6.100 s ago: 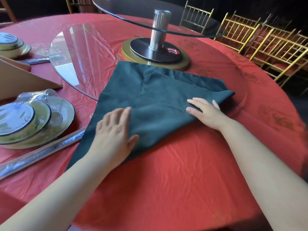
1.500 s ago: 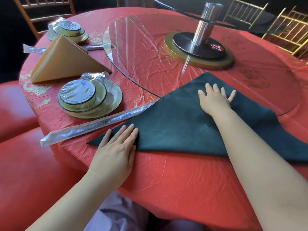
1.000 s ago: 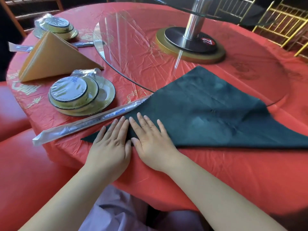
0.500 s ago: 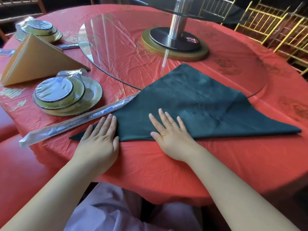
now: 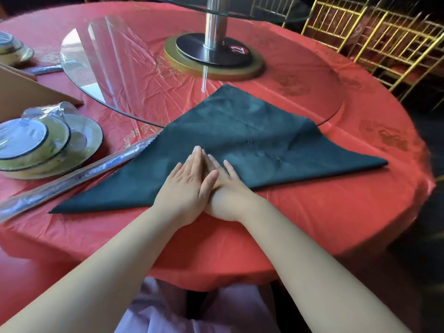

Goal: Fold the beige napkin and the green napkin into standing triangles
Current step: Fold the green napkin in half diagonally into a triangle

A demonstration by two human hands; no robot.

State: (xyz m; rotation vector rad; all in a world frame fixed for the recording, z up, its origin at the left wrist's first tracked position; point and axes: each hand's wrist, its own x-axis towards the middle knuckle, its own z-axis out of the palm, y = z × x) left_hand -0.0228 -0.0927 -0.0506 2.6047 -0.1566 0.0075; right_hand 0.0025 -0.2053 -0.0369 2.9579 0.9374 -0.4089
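green napkin (image 5: 252, 140) lies flat on table (image 5: 300, 224), big triangle, long fold edge near, tip far. left hand (image 5: 185, 188) and right hand (image 5: 227, 191) both flat, fingers straight, left overlapping right, pressing mid fold edge. cloth looks soft, light, floppy, guessing creases need firm pressing; I'd pinch end corners. beige napkin (image 5: 28, 92) far left, already standing.

Bright daylight glares off the glass turntable (image 5: 101, 68); edges bow and blur, background chairs (image 5: 384, 44) dim.
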